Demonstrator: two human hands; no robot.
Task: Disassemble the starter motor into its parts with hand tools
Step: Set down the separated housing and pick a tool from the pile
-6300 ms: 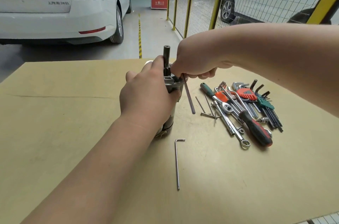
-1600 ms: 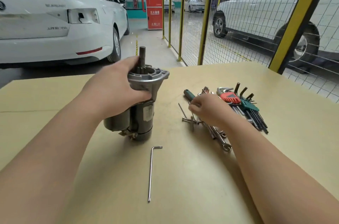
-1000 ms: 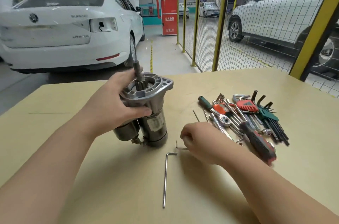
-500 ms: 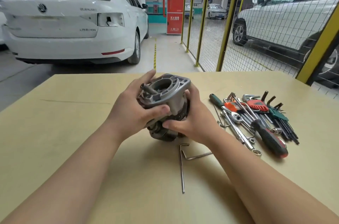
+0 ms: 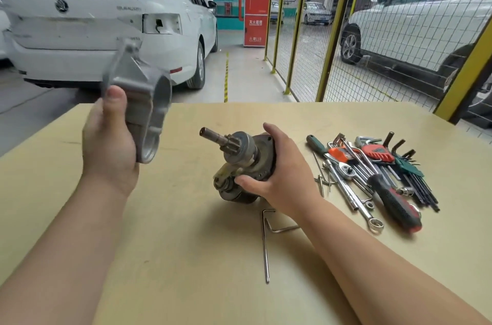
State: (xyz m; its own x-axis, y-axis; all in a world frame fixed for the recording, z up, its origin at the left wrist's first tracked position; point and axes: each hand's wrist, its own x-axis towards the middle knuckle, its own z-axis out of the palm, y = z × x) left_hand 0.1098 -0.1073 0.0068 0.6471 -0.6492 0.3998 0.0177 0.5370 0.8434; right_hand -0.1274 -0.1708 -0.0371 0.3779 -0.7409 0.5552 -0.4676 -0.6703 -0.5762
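Note:
My left hand (image 5: 109, 143) grips the grey aluminium nose housing (image 5: 141, 101), lifted off and held up to the left, apart from the motor. The starter motor body (image 5: 239, 162) rests tilted on the table with its shaft and pinion gear (image 5: 226, 141) bare and pointing up-left. My right hand (image 5: 279, 167) wraps around the motor body from the right. Its lower end is hidden behind my hand and the body itself.
Two long L-shaped through bolts (image 5: 265, 242) lie on the wooden table (image 5: 186, 258) in front of the motor. A pile of tools (image 5: 372, 175) lies to the right: ratchet, wrenches, a red-black screwdriver, hex key sets. Cars and a yellow mesh fence stand beyond.
Both hands held the whole motor half a second ago. Now the nose housing is off in my left hand, moved up and left, and the pinion and shaft are exposed.

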